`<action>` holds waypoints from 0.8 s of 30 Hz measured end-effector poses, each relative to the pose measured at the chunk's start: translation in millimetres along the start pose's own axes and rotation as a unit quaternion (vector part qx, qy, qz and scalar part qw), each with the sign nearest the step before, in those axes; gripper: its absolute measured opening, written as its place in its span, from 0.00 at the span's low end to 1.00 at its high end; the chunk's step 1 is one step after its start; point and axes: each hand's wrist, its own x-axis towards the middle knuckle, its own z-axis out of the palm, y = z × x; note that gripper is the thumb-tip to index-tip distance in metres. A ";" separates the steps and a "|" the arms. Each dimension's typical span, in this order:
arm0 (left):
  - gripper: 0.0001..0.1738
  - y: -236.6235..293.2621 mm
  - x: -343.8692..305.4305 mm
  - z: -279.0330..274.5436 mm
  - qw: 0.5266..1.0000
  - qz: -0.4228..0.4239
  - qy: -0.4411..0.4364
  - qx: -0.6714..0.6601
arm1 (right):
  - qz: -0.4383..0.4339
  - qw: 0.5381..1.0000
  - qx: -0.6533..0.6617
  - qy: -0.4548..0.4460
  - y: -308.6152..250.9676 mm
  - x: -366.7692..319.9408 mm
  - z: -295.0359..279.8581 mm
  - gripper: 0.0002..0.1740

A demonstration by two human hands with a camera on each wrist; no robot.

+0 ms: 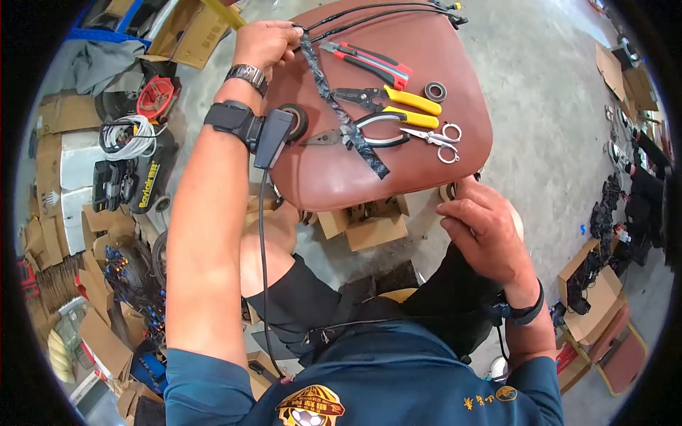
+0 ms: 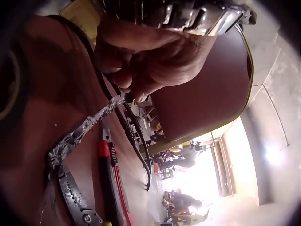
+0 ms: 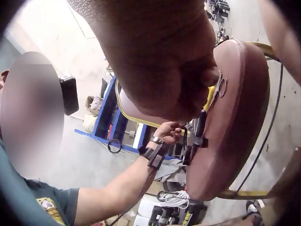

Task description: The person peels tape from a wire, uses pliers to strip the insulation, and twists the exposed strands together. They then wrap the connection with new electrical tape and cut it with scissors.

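Observation:
My left hand [image 1: 268,44] pinches the upper end of a crinkled black tape strip [image 1: 317,71] at the far left of the brown padded seat [image 1: 312,184]. Slanting across the seat, the strip lies over wire strippers [image 1: 415,101] and pliers [image 1: 323,138]. In the left wrist view the tape [image 2: 80,134] runs twisted up to the fingertips. My right hand [image 1: 483,220] hangs by the seat's near right edge, fingers loosely bent. Small scissors [image 1: 424,135] lie closest to it, and a red-black utility knife [image 1: 376,64] lies beyond the strippers.
Black cables [image 1: 376,9] cross the seat's far edge. A black tape roll [image 1: 301,117] sits by the left wrist, and a metal bearing [image 1: 427,91] lies right of the tools. An open cardboard box [image 1: 376,234] stands under the seat. Cartons and a cable coil [image 1: 117,142] crowd the left floor.

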 end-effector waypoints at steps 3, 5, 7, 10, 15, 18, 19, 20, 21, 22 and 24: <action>0.13 6.8 -3.5 1.9 1.000 -0.018 -0.007 -0.015 | -0.030 0.999 0.000 -0.024 0.7 0.0 -2.7 0.06; 0.15 13.1 -6.3 3.1 0.999 -0.028 -0.013 -0.022 | -0.024 0.999 0.022 -0.028 0.0 -1.7 -0.4 0.06; 0.13 11.8 -4.1 5.4 0.999 -0.017 -0.001 -0.029 | -0.009 0.998 0.042 -0.036 -1.6 -2.9 0.7 0.07; 0.09 12.9 -4.4 6.8 0.999 0.028 0.016 0.030 | 0.017 0.997 0.064 -0.048 -4.3 -5.4 -0.4 0.07; 0.13 13.2 1.8 8.8 0.989 0.054 0.046 0.132 | -0.009 0.998 0.034 -0.049 -1.9 -6.9 -7.9 0.07; 0.13 11.1 12.3 0.6 0.990 0.071 0.044 0.118 | 0.027 0.994 0.100 -0.014 2.5 -20.6 6.8 0.08; 0.12 12.1 9.7 -2.6 0.991 0.086 0.042 0.098 | 0.027 0.996 0.087 -0.016 3.8 -23.7 6.4 0.09; 0.12 11.8 4.0 -6.1 0.991 0.099 0.039 0.079 | 0.029 0.997 0.075 -0.021 4.5 -27.8 4.4 0.09; 0.10 11.3 3.7 -13.3 0.990 0.117 0.057 0.057 | 0.027 0.998 0.061 -0.023 5.9 -28.6 1.6 0.10; 0.10 13.4 9.2 -30.1 0.987 0.134 0.025 0.083 | -0.003 0.999 0.045 -0.019 7.9 -25.3 -3.3 0.10; 0.10 12.9 1.0 -64.4 0.980 0.137 -0.055 0.136 | -0.044 0.998 0.033 -0.035 3.3 -29.6 -12.8 0.11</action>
